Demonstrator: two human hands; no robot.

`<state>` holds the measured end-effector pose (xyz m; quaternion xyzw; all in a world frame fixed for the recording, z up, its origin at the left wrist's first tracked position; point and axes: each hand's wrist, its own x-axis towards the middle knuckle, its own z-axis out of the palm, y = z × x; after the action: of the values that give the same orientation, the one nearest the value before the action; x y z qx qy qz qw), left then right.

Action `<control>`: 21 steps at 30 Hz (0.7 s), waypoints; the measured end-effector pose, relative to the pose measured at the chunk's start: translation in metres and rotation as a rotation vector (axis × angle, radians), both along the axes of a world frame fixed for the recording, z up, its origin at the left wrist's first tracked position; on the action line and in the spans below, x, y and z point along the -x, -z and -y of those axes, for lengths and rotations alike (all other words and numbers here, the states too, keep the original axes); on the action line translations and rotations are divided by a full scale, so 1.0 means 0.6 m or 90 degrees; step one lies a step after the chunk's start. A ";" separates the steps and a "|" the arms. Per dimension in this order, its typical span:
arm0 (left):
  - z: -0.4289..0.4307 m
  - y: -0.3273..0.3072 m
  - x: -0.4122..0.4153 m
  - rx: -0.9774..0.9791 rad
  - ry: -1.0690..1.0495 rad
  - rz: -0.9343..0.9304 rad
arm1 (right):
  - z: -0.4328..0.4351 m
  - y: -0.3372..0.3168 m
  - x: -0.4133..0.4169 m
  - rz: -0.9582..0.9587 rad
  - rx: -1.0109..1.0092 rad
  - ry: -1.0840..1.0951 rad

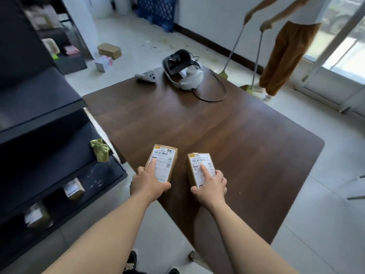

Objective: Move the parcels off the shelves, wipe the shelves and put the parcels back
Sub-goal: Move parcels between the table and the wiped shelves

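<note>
Left hand (pixel 148 184)'s grip on left parcel (pixel 165 160); right hand (pixel 211 184)'s on right parcel (pixel 198 162); table (pixel 217 125) beneath

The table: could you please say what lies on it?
Left parcel gripped by left hand, right parcel by right hand, headset, controller. Hands hide the parcels' near ends.

**Q:** What could be read on the left parcel (pixel 167 153)?
**A:** Its white shipping label (pixel 165 161) bore barcodes and a top line resembling "512A W006 00 001". The finer print was blurred.
**Q:** And on the right parcel (pixel 192 175)?
**A:** The second label (pixel 205 164) likewise showed barcodes and one code line, too blurred to read with certainty.
</note>
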<state>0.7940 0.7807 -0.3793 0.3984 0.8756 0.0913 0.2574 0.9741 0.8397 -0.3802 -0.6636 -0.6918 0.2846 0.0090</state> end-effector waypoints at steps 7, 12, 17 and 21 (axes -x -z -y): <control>0.078 -0.020 0.107 -0.016 -0.138 -0.012 | 0.017 -0.021 0.137 -0.036 -0.024 -0.132; 0.156 -0.024 0.191 -0.016 -0.238 0.008 | 0.058 -0.036 0.249 -0.059 -0.030 -0.228; 0.257 -0.032 0.283 -0.010 -0.320 0.014 | 0.129 -0.044 0.370 -0.051 -0.036 -0.304; 0.348 -0.034 0.363 -0.011 -0.371 0.017 | 0.203 -0.044 0.467 -0.043 -0.041 -0.363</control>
<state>0.5760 0.5720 -0.3588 0.1308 0.9489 0.1739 0.2285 0.6942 0.7181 -0.3537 -0.4319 -0.8583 0.2758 -0.0271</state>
